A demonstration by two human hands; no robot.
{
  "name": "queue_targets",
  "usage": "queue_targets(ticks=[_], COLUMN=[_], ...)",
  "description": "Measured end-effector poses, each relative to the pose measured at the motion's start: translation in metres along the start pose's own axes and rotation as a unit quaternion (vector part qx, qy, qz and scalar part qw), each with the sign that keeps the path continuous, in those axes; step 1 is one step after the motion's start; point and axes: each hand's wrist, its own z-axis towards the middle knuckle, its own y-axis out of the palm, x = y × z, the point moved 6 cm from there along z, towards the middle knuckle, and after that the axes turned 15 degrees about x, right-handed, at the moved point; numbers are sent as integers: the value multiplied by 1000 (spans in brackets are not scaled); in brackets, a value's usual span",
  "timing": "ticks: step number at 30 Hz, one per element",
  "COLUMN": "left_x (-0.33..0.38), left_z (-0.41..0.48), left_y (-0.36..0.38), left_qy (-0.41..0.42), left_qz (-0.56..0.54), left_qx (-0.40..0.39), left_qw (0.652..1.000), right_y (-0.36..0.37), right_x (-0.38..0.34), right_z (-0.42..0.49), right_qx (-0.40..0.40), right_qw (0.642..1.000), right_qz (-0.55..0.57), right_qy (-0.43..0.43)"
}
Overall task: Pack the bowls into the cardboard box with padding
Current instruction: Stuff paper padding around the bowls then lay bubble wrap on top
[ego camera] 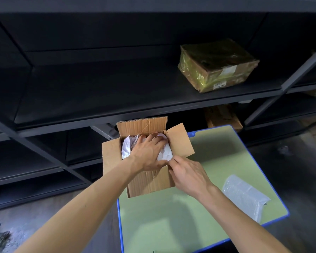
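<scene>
One dark rack [117,84] fills the view beyond the fingers, a taped parcel [217,66] on it. Nearer, the table [171,225] carries the box [150,181], flaps spread to keep its mouth clear. Bubble wrap [244,196] lies right of the fingers, likely in reserve. Paper [126,148] sits directly under the left hand [148,154], whose fingers lie spread and flat, pressing it down and gripping nothing. The right hand [188,174] meets the near flap beside the left thumb; whether it pinches cannot be told. Bowls unseen, presumably beneath the paper.

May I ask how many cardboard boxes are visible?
3: the open box on the table, a taped box on the shelf, a third box below it; others may be hidden.
</scene>
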Motion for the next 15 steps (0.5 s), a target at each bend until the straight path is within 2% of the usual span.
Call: queue_targets(ticks=[10, 15], left_x=[6, 9], left_z=[-1, -11], left_y=[0, -9], left_qy=[-23, -10], left_qz=[1, 14], left_qx=[-9, 7], left_qw=[1000, 1000], right_y=[3, -7], right_x=[1, 2], right_z=[-1, -9], right_qx=[-10, 22], right_qw=[999, 999], right_qz=[30, 24], right_qy=[5, -8])
